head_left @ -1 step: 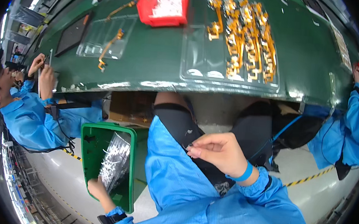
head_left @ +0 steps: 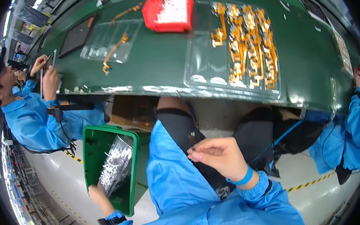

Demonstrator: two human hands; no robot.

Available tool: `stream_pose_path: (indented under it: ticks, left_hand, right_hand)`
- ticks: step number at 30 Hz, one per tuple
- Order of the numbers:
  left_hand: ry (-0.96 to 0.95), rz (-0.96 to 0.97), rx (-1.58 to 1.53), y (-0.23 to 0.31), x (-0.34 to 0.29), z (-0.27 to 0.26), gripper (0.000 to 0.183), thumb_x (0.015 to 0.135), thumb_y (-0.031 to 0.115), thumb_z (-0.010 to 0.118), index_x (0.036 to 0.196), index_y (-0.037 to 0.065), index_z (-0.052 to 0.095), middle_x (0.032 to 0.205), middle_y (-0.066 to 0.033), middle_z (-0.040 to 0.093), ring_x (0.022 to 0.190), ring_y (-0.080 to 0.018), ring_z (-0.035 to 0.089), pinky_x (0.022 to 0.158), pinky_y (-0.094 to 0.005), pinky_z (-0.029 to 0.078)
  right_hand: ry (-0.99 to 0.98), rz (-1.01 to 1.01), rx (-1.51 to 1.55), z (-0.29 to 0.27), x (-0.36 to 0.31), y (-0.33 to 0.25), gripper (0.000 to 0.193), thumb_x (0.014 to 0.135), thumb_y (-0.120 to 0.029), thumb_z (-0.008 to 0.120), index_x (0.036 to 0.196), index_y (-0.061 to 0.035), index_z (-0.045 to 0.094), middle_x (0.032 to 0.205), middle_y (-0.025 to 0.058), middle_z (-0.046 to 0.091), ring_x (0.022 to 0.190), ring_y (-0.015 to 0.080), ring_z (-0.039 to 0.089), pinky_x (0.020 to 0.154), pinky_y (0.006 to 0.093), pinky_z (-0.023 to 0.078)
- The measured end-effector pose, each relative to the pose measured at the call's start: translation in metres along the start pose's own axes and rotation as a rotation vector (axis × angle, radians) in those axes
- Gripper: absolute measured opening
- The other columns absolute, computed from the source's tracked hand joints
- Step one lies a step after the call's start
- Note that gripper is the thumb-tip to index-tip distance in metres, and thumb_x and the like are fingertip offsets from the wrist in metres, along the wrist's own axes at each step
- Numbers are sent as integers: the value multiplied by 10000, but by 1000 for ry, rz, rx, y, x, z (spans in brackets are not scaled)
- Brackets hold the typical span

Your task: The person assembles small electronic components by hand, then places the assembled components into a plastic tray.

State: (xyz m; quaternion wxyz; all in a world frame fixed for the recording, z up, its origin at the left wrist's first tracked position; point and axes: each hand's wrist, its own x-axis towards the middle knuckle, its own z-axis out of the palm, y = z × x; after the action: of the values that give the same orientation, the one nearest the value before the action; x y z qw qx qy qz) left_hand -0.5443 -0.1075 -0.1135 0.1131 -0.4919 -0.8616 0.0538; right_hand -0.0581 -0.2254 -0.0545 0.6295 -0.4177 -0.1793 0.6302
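My right hand [head_left: 221,157] hovers over my lap, thumb and fingertips pinched together. A tiny dark bit shows at the fingertips, too small to name. Down at the left, my left hand [head_left: 99,197] is closed on the near left corner of a green bin [head_left: 133,172], its fingertips partly hidden. Inside the bin leans a clear plastic tray [head_left: 123,150] with many small white strips on it. The tray's lower end lies close to my left hand.
On the green table [head_left: 154,64] stand a red box [head_left: 152,13] of white pieces, a clear tray [head_left: 198,63] with several orange flex cables [head_left: 256,55], and another clear tray [head_left: 93,48] by single cables. Co-workers sit at left [head_left: 27,117] and right [head_left: 334,137].
The view has tipped a little, so the table and its things sit slightly lower. Both hands keep nearly the same pose and place.
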Motion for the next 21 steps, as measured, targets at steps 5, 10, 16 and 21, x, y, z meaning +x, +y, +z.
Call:
stream_pose_path:
  ticks: [5,10,16,21]
  left_hand:
    - [246,378,-356,7,-18,16,209,813,99,698,968,-17,622,794,-223,655,765,-420,645,679,-494,491]
    - [122,620,-810,124,-84,-63,211,933,37,498,1079,-32,633,839,-184,688,787,-369,672,707,-443,515]
    - [-1601,432,-1613,191,-154,-136,449,1043,303,424,1219,-90,551,1080,-230,676,984,-295,678,853,-377,542]
    - [-1592,279,-1897,234,-142,-146,361,1019,240,496,1202,-59,581,1057,-194,685,1015,-265,666,868,-369,538]
  right_hand:
    - [-54,-80,60,8,8,9,134,892,49,649,1019,83,624,1105,187,673,1038,221,662,948,325,531]
    - [-86,-64,-33,27,11,-2,126,901,57,626,1022,91,619,1140,206,658,1072,230,650,968,332,522]
    - [-90,-158,-108,36,5,7,149,893,73,615,1041,82,628,1160,195,655,1092,217,641,982,323,508]
    - [-54,-269,-226,36,3,17,174,882,73,621,1055,87,630,1153,187,662,1091,208,642,975,323,514]
